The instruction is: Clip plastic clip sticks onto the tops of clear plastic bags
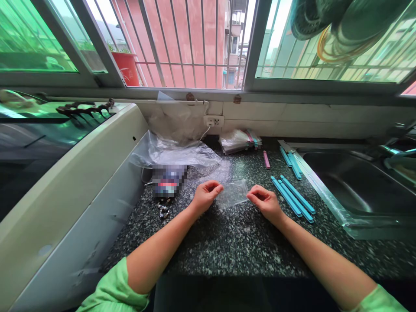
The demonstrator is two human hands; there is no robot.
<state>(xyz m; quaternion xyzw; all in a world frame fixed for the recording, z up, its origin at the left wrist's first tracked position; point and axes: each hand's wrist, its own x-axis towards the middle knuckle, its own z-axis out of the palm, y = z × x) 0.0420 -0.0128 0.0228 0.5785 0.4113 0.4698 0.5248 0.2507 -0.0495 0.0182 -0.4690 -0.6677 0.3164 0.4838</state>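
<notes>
Between my hands, just above the speckled dark countertop [208, 255], a small clear plastic bag [232, 193] is stretched out. My left hand [207, 196] pinches its left side between thumb and fingers. On the right side, my right hand [265, 203] is closed in a pinch at the bag's edge. To the right of that hand lie several long blue bag-sealing clips [292, 197], side by side. A shorter pink clip [266, 160] rests farther back.
A stack of clear bags [238, 141] lies by the wall, with a large crumpled plastic bag [182, 149] left of it. A phone [169, 180] lies in front. The sink [351, 182] borders the right, and a pale cooker [107, 160] the left. More blue clips [294, 164] lie beside the sink.
</notes>
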